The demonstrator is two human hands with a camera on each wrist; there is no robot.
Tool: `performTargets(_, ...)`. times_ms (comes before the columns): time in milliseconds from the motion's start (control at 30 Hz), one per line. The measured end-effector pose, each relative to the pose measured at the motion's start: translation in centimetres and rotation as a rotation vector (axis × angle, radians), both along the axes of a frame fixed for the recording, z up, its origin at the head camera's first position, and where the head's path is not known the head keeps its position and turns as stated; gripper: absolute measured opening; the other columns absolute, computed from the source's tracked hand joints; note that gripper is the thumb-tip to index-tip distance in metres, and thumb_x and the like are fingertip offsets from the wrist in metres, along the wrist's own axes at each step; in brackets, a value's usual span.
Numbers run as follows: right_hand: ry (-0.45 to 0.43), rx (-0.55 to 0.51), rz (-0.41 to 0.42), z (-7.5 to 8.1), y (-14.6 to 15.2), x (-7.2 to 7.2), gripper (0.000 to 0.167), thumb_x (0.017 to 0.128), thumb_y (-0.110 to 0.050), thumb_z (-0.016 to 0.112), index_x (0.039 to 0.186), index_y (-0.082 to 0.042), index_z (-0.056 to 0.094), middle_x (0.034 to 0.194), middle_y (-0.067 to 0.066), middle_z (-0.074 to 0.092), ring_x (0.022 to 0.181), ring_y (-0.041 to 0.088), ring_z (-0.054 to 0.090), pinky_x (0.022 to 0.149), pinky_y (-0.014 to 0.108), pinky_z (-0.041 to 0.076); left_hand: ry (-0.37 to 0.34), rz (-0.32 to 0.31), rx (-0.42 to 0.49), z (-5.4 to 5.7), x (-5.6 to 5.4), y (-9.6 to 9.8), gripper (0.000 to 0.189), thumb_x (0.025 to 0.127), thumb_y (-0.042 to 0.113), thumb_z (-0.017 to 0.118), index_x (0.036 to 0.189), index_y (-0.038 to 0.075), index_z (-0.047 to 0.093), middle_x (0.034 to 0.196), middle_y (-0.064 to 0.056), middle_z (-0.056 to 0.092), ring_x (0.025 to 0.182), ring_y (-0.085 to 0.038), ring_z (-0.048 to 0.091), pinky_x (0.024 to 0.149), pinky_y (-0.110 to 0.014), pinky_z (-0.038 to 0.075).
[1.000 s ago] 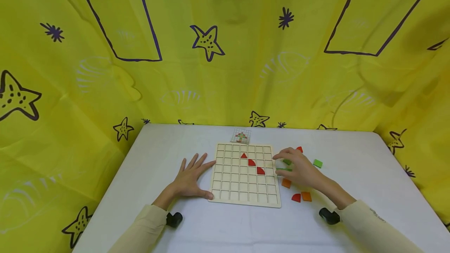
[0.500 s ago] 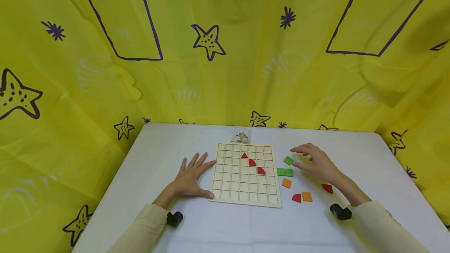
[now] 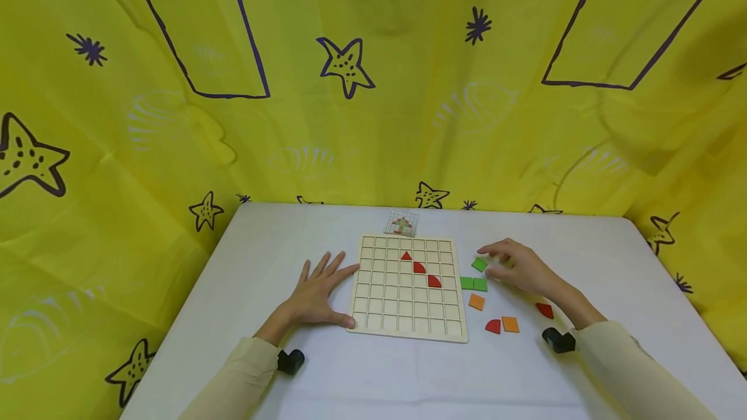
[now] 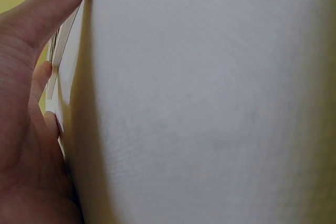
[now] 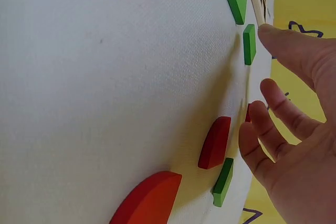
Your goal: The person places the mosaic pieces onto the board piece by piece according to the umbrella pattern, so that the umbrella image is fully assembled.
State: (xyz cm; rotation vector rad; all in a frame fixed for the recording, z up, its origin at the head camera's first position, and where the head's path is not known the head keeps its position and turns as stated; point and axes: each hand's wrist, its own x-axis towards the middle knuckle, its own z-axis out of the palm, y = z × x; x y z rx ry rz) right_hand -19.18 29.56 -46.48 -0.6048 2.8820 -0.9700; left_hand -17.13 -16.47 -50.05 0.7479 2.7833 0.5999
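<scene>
A wooden grid board (image 3: 388,308) lies on the white table with a red triangle (image 3: 406,256) and two red quarter-circles, one of them (image 3: 434,281) lower right, in its cells. Fingers spread, my left hand (image 3: 312,300) rests at the board's left side, thumb at its lower corner. Right of the board, my right hand (image 3: 522,268) hovers beside a single green square tile (image 3: 479,264). Its thumb and fingers are apart and loosely bent, and the right wrist view shows nothing held in the hand (image 5: 310,166). Two more green tiles (image 3: 480,284) lie side by side at the board's edge.
Loose pieces lie right of the board: orange squares (image 3: 476,302) and red quarter-circles (image 3: 493,326). Another red piece (image 5: 215,142) and a green tile (image 5: 223,182) lie below my right hand. A small pattern card (image 3: 401,223) is behind the board. A yellow curtain (image 3: 385,115) backs the table.
My right hand has moved right, away from the board's edge, uncovering the green tiles; in the last half second it shifted only slightly left. The left hand stays where it was.
</scene>
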Motion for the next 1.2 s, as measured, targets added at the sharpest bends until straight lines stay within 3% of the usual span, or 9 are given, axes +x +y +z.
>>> performTargets(300,-0.039,0.047,0.052,-0.6,0.0,-0.6,0.035,0.091,-0.009,0.078,0.125,-0.006,0.072,0.104,0.004,0.064,0.087,0.018,0.051,0.072,0.028,0.047,0.002,-0.005,0.016,0.0,-0.1,0.0,0.114,0.067,0.066,0.087,0.161,0.026,0.036,0.172,-0.011,0.013,0.157,-0.041,0.001,0.117,-0.072,-0.006)
performTargets(600,-0.037,0.045,0.041,-0.7,-0.1,-0.9,0.030,0.091,-0.004,0.075,0.121,-0.006,0.073,0.102,0.006,0.064,0.082,0.018,0.051,0.069,0.027,0.046,0.002,0.000,0.007,0.0,-0.1,0.1,0.114,0.067,0.066,0.087,0.161,0.026,0.036,0.172,-0.012,0.013,0.157,-0.041,0.001,0.118,-0.071,-0.006)
performTargets(1200,-0.006,0.024,0.016,-1.2,0.1,-0.9,0.023,0.089,-0.009,0.080,0.111,-0.005,0.073,0.096,0.002,0.062,0.081,0.017,0.049,0.067,0.025,0.044,-0.003,0.000,0.022,0.2,0.1,0.0,0.114,0.067,0.066,0.087,0.161,0.027,0.036,0.172,-0.011,0.013,0.157,-0.040,0.001,0.117,-0.072,-0.006)
